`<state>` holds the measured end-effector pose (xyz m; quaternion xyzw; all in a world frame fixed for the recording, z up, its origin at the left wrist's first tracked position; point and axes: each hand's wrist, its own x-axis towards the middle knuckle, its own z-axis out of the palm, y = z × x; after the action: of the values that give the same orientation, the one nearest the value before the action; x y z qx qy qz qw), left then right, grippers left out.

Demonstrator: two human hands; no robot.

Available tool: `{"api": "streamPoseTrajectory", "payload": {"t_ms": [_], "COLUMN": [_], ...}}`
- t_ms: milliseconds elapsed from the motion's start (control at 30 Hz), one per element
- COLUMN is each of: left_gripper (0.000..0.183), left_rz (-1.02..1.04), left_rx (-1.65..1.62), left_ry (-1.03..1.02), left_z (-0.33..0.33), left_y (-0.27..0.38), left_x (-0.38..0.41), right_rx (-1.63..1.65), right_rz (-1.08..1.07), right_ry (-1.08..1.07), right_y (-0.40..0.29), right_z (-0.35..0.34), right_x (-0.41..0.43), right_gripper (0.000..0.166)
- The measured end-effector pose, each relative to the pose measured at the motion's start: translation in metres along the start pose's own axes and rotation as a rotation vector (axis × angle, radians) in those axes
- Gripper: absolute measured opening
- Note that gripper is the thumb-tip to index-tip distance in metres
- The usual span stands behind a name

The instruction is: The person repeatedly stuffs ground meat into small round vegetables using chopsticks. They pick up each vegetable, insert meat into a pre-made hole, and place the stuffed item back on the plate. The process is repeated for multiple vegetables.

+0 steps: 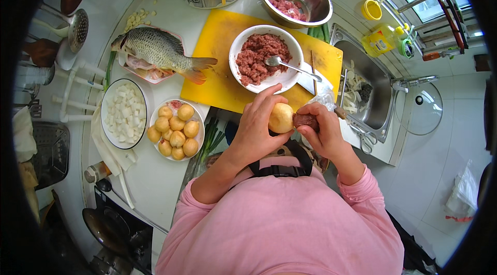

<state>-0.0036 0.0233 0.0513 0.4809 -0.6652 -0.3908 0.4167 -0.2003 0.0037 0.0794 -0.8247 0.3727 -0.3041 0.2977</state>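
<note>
My left hand (254, 131) holds a round golden fried tofu puff (280, 118) between thumb and fingers. Pinched in my right hand (327, 131) is a lump of minced meat (306, 120), pressed up against the side of the puff. Just beyond my hands a white bowl (235, 71) holds more minced meat (258, 55), with a metal spoon (287, 66) resting in it. Several similar puffs (177, 139) are gathered on a white plate (199, 148) to the left, along with a little meat at its far edge.
The bowl stands on a yellow cutting board (211, 42). A whole fish (155, 49) lies on a tray at left, its tail over the board. White cubes fill an enamel bowl (145, 119). Sliced meat sits in a steel bowl (324, 16). Scissors (365, 140) lie by the sink (378, 119).
</note>
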Motion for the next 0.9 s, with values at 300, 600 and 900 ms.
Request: {"api": "streamPoseTrajectory", "payload": {"t_ms": [300,600,900], "left_gripper": [0.056,0.056,0.057], "left_rz": [0.041,0.028,0.044], "left_rx": [0.035,0.046,0.053], "left_ry": [-0.001,-0.012,-0.005], "left_z": [0.002,0.003,0.002], "left_y": [-0.001,0.005,0.002], "left_x": [-0.002,0.0,0.002], "right_rx": [0.096,0.23,0.213], "right_rz": [0.13,0.164,0.091], "right_ry": [-0.099,0.0,0.03], "right_y": [-0.001,0.009,0.01], "right_z": [-0.007,0.006,0.007], "right_x": [0.003,-0.004,0.003], "right_gripper": [0.03,0.022,0.016]}}
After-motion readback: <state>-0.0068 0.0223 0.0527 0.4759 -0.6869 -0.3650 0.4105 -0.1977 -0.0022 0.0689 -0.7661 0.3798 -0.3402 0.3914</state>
